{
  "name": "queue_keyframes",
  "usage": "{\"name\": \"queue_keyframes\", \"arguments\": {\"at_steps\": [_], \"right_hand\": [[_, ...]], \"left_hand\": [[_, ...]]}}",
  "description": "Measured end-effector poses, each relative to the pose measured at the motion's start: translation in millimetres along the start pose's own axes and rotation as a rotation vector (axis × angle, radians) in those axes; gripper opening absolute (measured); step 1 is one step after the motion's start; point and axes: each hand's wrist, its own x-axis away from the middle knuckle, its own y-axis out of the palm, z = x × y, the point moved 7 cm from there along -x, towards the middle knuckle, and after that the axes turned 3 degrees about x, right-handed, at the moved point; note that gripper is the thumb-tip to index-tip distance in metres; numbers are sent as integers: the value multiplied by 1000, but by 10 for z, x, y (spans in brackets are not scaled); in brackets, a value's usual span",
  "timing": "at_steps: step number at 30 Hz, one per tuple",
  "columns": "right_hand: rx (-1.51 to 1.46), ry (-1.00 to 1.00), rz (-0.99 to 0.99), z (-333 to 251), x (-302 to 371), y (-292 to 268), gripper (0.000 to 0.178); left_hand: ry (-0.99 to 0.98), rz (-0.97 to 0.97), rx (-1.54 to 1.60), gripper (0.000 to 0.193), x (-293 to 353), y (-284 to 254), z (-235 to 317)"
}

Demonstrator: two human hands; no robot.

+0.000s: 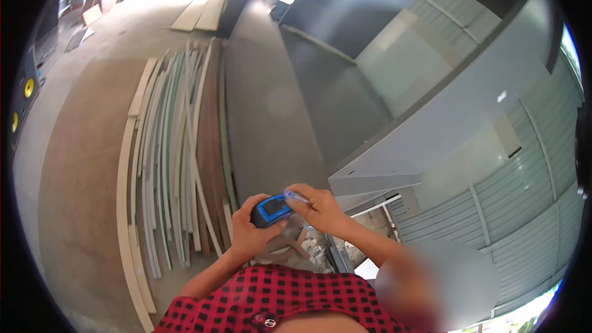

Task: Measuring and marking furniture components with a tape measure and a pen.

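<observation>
My left hand (248, 233) is wrapped round a blue-and-black boxy handheld tool (273, 208), which resembles a tape measure. A dark face framed in bright blue points up from it. My right hand (320, 211) is closed at the tool's right end, its fingertips close against the blue edge. Between those fingers lies a slim, pale, pen-like thing (299, 197); its exact kind is too small to make out. Both hands meet in front of my red-and-black checked shirt (271, 290).
Long narrow strips (166, 166) lie piled to the left, beside a broad brown sheet (74, 179). A large grey panel (265, 98) stretches ahead. On the right stands a pale panelled structure (444, 111). Scraps (317, 250) lie below my hands. A blurred patch covers the lower right.
</observation>
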Motion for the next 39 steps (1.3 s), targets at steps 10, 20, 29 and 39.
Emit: {"name": "queue_keyframes", "arguments": {"at_steps": [10, 20, 29, 39], "right_hand": [[-438, 415, -223, 659, 320, 964, 24], [-613, 496, -521, 657, 677, 1610, 23], [-906, 547, -351, 592, 749, 1825, 26], [-1194, 498, 163, 953, 1489, 1534, 28]], "left_hand": [[25, -118, -223, 50, 497, -434, -437], [-56, -287, -259, 53, 985, -716, -726], [-274, -359, -285, 50, 904, -905, -774], [-345, -677, -254, 54, 810, -86, -876]]}}
